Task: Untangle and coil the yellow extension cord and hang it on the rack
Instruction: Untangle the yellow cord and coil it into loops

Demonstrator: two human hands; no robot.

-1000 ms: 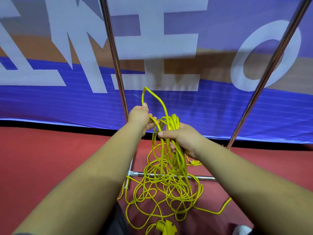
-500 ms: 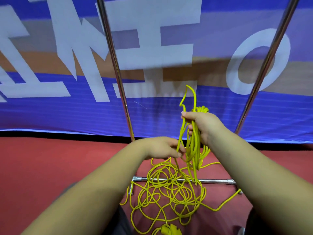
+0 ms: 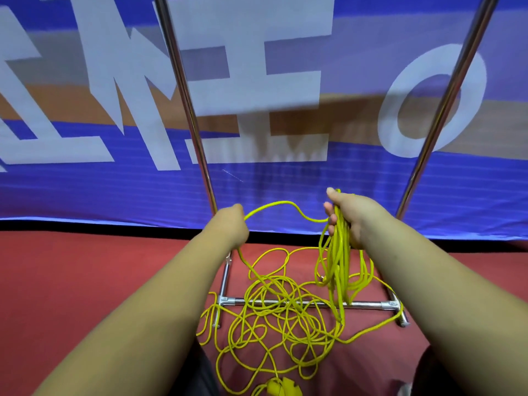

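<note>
A yellow extension cord (image 3: 274,318) lies in a loose tangle on the red floor, draped over the rack's bottom crossbar (image 3: 363,303). My right hand (image 3: 353,215) is shut on a bundle of gathered loops that hang down from it. My left hand (image 3: 231,224) is shut on a single strand, which arcs across to the right hand and also drops to the pile. The cord's yellow socket end (image 3: 281,387) rests at the bottom edge of the view. The rack's top bar is out of view.
Two shiny metal rack poles rise at left (image 3: 183,90) and right (image 3: 445,98). A blue, white and brown banner (image 3: 85,181) hangs right behind them. A dark shoe or trouser leg (image 3: 434,375) shows at the lower right.
My hands have moved apart: the left swung out to the left drawing a strand from the pile, the right shifted right with the gathered loops. The view tilted slightly.
</note>
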